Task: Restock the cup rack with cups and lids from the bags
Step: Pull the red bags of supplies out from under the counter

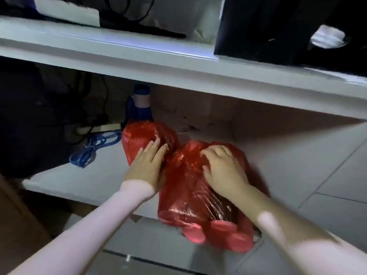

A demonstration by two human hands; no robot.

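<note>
We see two red plastic bags under a white counter. The nearer bag lies at the front edge of the low white shelf and hangs a little over that edge; round red shapes, cups or lids, we cannot tell which, press against its lower end. The farther bag stands deeper on the shelf, just beside the first one and touching it.

Our left hand lies on the farther bag with the fingers almost straight and relaxed, pressing on the plastic, not closed around it. Our right hand is on top of the nearer bag; its fingers are bent and seem to bunch the plastic.

The counter edge runs above the hands, so the open room is low there. To the left of the bags the shelf is bare up to a blue coiled cable and a blue and white bottle behind the farther bag. To the right there is a grey tiled floor. A brown cardboard wall closes the back. The picture is somewhat blurred.
</note>
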